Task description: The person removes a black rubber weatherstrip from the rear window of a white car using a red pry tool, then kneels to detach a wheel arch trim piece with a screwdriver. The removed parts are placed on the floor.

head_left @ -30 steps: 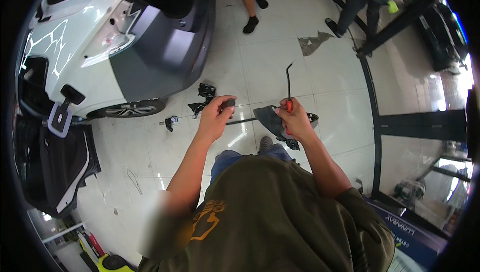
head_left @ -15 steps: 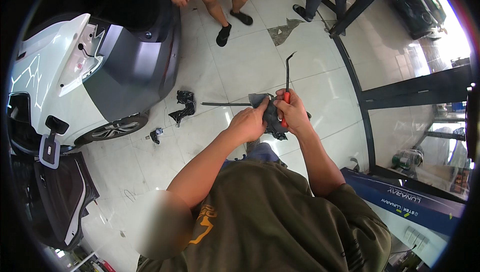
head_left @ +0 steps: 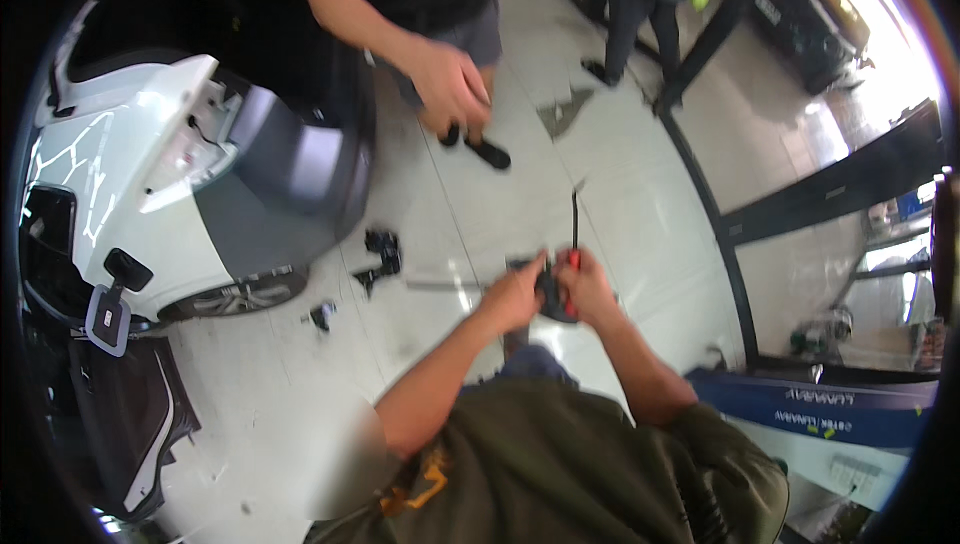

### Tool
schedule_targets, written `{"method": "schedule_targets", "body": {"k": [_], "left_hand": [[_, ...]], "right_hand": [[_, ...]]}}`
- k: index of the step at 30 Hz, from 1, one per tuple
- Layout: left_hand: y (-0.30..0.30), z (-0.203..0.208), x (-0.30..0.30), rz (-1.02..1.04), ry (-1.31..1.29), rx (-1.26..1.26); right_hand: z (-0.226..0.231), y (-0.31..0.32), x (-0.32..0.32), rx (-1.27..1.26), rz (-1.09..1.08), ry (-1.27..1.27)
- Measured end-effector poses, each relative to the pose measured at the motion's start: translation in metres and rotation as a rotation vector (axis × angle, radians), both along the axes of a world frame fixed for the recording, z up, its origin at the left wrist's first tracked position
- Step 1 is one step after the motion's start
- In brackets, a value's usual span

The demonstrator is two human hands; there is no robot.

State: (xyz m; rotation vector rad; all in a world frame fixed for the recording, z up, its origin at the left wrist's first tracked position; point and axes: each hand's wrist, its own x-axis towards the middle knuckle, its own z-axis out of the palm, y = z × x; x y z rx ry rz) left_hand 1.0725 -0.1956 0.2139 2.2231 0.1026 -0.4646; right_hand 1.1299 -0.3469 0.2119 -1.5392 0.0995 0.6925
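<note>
My right hand (head_left: 590,290) is closed around the red handle of a pry tool (head_left: 575,219). Its thin black shaft points away from me and ends in a bent tip. Close beside it, my left hand (head_left: 514,297) is closed at the edge of a dark plastic-looking part (head_left: 549,294), its index finger stretched along it. Motion blur and my hands hide the part's full shape. A thin grey strip (head_left: 440,285) sticks out to the left of my left hand; whether it joins the part I cannot tell.
Left stands a white and grey car (head_left: 150,184) with its lamp opening exposed. Black scraps (head_left: 381,259) lie on the tiled floor. Ahead, a co-worker's hand (head_left: 450,84) reaches out; another person (head_left: 645,14) stands farther back. Dark framing (head_left: 705,164) and a blue-and-white box (head_left: 800,414) are at right.
The whole view has shifted, so my hands and the car sit lower in it. The nearer co-worker has come closer and stretched an arm forward. My right hand keeps the pry tool.
</note>
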Motion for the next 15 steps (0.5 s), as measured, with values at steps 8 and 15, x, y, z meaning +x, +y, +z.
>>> {"method": "schedule_targets", "body": {"k": [8,15], "left_hand": [[0.048,0.025,-0.095,0.056,-0.037,0.048],[0.098,-0.012,-0.236,0.354,-0.427,-0.352]], "right_hand": [[0.003,0.055,-0.091,0.058,0.007,-0.088],[0.013,0.108,-0.189,-0.164,0.007,-0.19]]}}
